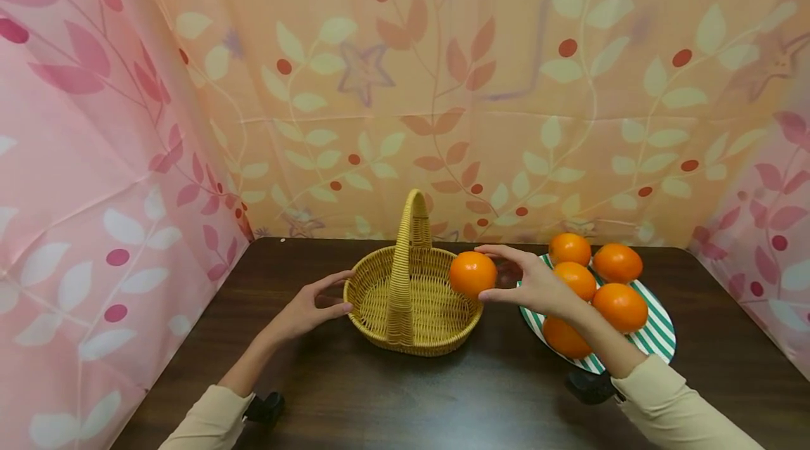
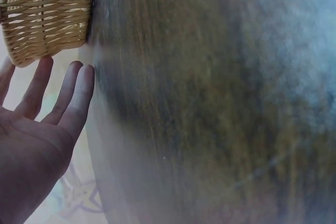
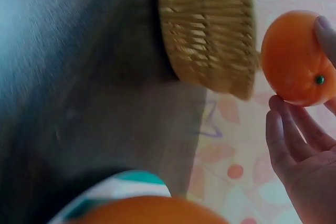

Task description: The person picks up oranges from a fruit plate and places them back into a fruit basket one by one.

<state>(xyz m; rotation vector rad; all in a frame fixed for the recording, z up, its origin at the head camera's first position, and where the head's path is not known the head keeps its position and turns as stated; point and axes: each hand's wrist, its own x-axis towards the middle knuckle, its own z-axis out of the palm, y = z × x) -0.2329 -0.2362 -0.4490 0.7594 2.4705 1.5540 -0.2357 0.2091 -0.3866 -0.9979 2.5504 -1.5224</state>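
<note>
A wicker basket (image 1: 373,334) with a tall arched handle stands mid-table, its visible inside bare. My right hand (image 1: 538,285) pinches an orange (image 1: 473,274) between thumb and fingers at the basket's right rim. In the right wrist view the orange (image 3: 294,59) shows a small green stem end, and the basket (image 3: 207,30) is beside it. At the left rim, my left hand (image 1: 310,307) has its fingertips right at the wicker. The left wrist view shows that hand (image 2: 44,124) with fingers extended, their tips against the basket's edge (image 2: 47,19).
Several oranges (image 1: 620,307) lie on a green-and-white striped plate (image 1: 661,337) at the right, under and beside the right forearm. The dark wooden table (image 1: 405,401) ends at a flowered cloth (image 1: 392,119) behind; pink cloth (image 1: 82,225) hangs at the left.
</note>
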